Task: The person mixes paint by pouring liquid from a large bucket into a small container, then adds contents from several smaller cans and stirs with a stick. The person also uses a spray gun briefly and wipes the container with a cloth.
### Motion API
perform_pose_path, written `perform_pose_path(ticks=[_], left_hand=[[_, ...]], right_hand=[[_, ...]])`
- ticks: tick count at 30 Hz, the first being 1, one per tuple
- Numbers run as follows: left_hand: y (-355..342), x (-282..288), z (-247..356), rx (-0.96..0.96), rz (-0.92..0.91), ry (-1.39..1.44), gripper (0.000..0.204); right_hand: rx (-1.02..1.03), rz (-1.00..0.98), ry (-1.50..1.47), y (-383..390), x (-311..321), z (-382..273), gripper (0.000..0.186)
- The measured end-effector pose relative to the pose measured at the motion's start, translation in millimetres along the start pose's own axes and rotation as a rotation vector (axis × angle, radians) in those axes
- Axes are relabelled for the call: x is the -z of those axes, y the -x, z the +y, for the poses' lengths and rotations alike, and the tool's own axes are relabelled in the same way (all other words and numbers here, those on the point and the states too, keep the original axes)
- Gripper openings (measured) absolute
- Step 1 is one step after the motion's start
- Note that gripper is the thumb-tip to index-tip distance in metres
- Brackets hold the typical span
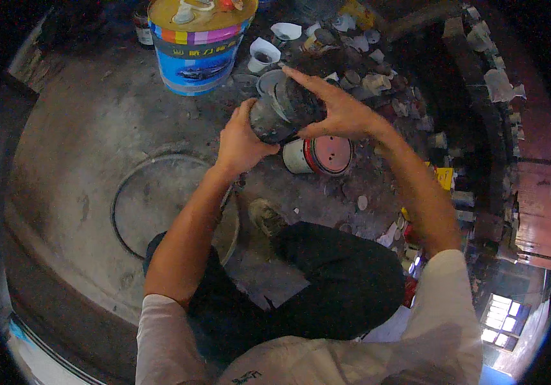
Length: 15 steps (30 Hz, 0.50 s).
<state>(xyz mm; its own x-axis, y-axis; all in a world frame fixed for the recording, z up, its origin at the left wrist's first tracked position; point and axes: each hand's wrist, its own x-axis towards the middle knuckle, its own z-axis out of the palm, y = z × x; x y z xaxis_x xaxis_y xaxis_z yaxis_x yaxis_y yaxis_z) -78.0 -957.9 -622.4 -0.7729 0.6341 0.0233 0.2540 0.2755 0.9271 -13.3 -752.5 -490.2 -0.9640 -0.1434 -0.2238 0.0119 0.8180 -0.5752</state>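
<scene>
Both of my hands hold one dark, dirty round can (283,110) up above the floor. My left hand (240,140) cups its left, lower end from below. My right hand (338,110) lies over its right side with fingers spread across the top. The can is tilted, and its grey rim faces left. Just below it, on the floor, a white can with a red lid (319,155) lies on its side.
A large blue-and-yellow paint bucket (197,45) stands at the top. Several small cans, cups and scraps (352,58) litter the floor beyond my hands. A round metal cover (160,202) sits in the concrete at left. My dark-trousered legs and a shoe (266,217) are below.
</scene>
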Motion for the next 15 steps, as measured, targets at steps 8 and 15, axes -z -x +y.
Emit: perform_pose_path(ticks=[8, 15], left_hand=[[11.9, 1.8, 10.1, -0.103, -0.015, 0.016, 0.102], [19.8, 8.8, 18.1, -0.026, 0.039, -0.108, 0.1]], right_hand=[[-0.039, -0.11, 0.265, 2.6, 19.3, -41.9, 0.091], [-0.664, -0.189, 0.087, -10.0, 8.4, -65.7, 0.108]])
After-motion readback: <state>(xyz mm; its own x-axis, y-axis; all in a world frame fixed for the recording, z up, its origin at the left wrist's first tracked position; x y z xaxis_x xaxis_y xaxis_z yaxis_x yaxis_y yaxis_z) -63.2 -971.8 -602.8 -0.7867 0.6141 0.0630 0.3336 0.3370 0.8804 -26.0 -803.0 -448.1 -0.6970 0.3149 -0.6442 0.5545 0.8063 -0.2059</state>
